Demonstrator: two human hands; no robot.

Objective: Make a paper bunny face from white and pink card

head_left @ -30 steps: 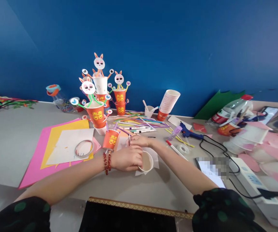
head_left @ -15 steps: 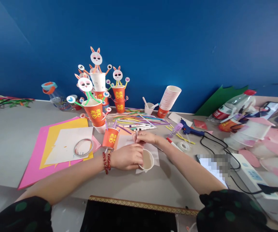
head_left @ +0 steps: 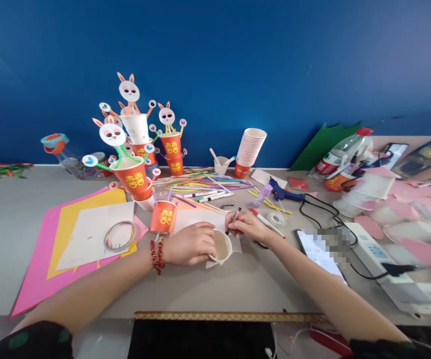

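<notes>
My left hand is closed on the side of a paper cup, whose round white rim and beige hollow face up towards me. A sheet of white paper lies under the cup. Between the fingers of my right hand is a slim pen, its dark tip pointing down at the right of the cup's rim. I cannot tell if the tip touches the paper. Just beyond lies a small black pen cap. An orange cup with purple stems stands left of the sheet.
Orange cup figures with rabbit faces stand at the back left. Coloured sheets bear a tape roll. Pipe cleaners, markers and stacked cups are behind. Rightward are a glue gun, phone and power strip.
My right hand, with the pen, has moved from beyond the cup to the right side of its rim. My left hand stays on the cup. The whole view has shifted slightly.
</notes>
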